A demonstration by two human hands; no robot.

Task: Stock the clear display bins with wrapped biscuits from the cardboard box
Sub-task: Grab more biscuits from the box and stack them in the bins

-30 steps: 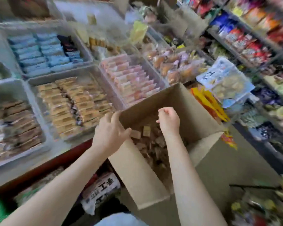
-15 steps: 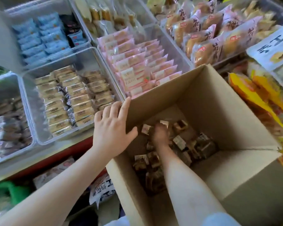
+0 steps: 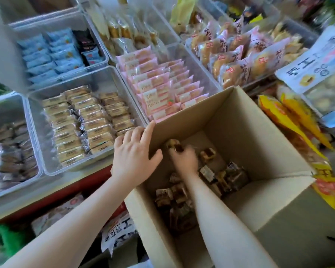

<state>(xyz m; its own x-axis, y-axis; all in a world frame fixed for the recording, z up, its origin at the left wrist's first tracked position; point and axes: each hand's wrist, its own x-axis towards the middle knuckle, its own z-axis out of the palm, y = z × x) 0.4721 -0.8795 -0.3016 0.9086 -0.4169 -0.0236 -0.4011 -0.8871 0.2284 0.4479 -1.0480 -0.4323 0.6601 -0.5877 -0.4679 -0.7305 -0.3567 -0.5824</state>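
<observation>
Both hands are at the cardboard box (image 3: 240, 120): the left hand (image 3: 135, 157) rests with straight fingers on its near-left wall, while the right hand (image 3: 184, 158), down inside, grips a brown wrapped biscuit (image 3: 174, 145) above the loose pile, beside the clear display bins (image 3: 108, 78).

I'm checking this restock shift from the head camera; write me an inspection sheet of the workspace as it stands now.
Surface: display counter carrying clear bins.
Job's things: cardboard box open, loose wrapped biscuits on its bottom; tan-biscuit bin partly filled.
Clutter: pink packs, blue packs, yellow bags beside the box.
Hands: left hand rests on the box's left wall, fingers straight; right hand inside the box, gripping a wrapped biscuit.
Cables: nothing seen.
Surroundings: bagged goods under the counter.
</observation>
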